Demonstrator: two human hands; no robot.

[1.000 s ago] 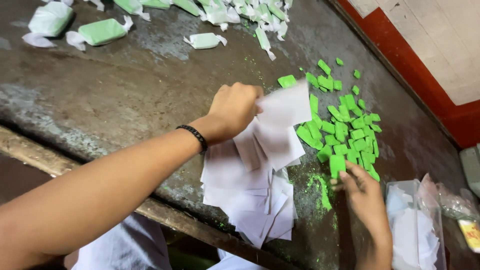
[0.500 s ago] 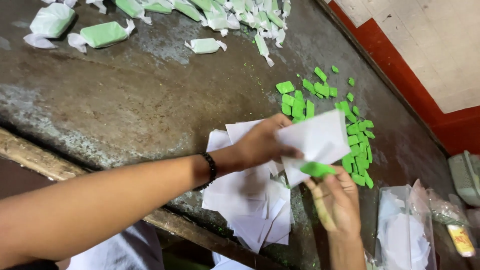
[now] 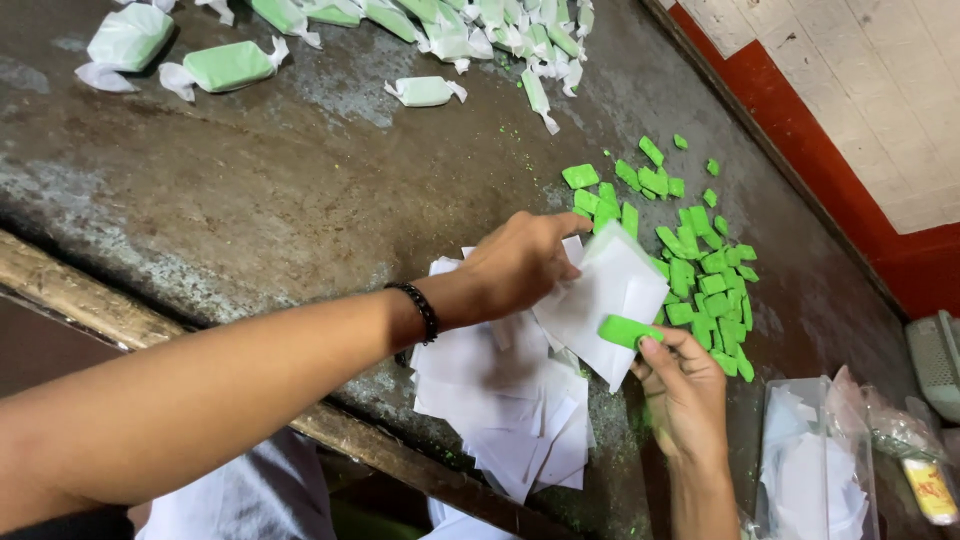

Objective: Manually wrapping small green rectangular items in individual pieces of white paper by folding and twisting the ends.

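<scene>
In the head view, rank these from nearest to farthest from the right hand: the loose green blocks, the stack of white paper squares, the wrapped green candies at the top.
From the right hand:
1. Loose green blocks, just above it, toward the wall.
2. Stack of white paper squares, to its left by the table edge; close to the blocks in distance, a narrow call.
3. Wrapped green candies, far across the table.

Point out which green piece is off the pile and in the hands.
The green block pinched by the right hand against the white paper sheet that the left hand holds. The other green pieces lie loose on the table.
</scene>
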